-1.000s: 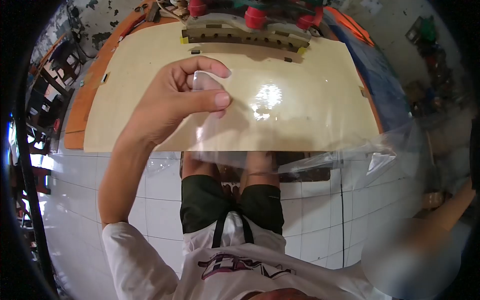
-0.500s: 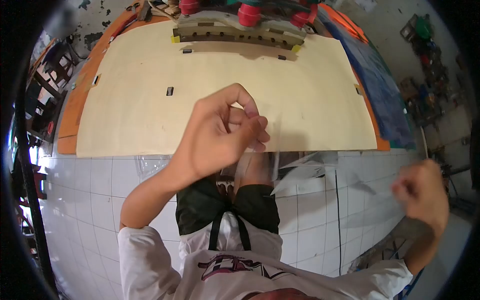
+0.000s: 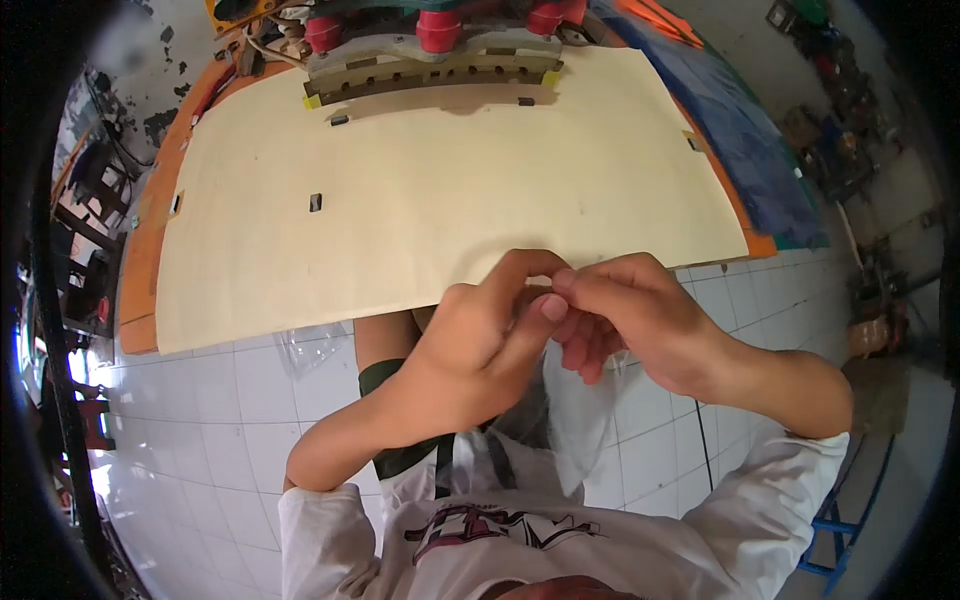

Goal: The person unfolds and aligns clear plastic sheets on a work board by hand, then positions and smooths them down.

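My left hand (image 3: 478, 345) and my right hand (image 3: 648, 325) meet in front of the table's near edge, fingertips close together. Both are closed in a pinch. A thin piece of clear plastic film (image 3: 582, 425) hangs from between them, down over my lap. Whether it is a bag or a single sheet I cannot tell. The fingers hide its upper edge.
A table covered with a cream sheet (image 3: 430, 190) carries small dark pieces, one a dark block (image 3: 316, 202). At its back stands a machine bar (image 3: 430, 75) with red fittings. Blue plastic sheeting (image 3: 720, 120) lies at right. More clear plastic (image 3: 312, 348) shows below the table edge.
My right hand has come in from the far right to meet my left hand, which moved slightly down. The film now hangs beneath both hands. The view has shifted, too.
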Available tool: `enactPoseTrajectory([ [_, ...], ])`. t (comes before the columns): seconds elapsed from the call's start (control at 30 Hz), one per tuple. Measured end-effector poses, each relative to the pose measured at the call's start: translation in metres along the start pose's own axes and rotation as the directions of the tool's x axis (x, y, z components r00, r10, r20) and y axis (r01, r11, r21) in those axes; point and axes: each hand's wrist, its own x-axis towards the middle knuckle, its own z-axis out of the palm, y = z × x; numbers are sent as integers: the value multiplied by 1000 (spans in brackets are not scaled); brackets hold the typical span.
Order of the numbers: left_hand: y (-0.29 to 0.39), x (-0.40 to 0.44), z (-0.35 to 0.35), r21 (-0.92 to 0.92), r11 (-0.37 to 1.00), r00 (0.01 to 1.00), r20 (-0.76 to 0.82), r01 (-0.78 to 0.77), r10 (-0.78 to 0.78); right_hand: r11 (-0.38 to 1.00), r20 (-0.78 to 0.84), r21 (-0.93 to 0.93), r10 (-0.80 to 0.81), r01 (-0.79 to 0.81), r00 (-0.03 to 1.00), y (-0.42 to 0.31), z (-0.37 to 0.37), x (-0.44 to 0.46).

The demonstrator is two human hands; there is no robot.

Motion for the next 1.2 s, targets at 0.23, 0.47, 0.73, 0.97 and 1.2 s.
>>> enactPoseTrajectory([
  [0.23, 6, -11, -21, -28, 998, 998, -45, -47, 46, 956, 48, -170, -234, 239, 971, -18, 8, 2],
  [0.47, -3, -21, -50, -238, 960, 986, -31, 151, -163, 328, 142, -623, -845, 710, 515, 20, -14, 42],
  [0.73, 17, -41, -70, -199, 970, 959, -215, 140, -182, 463, 114, -546, -785, 698, 610, 49, -17, 65],
  [0.97, 37, -59, -54, 8, 995, 893, -442, 99, -85, 424, 107, -494, -837, 759, 537, 56, -17, 63],
  [1.2, 43, -74, -48, 417, 907, 917, -339, -53, 209, 358, 63, -493, -894, 793, 443, 72, -23, 58],
])
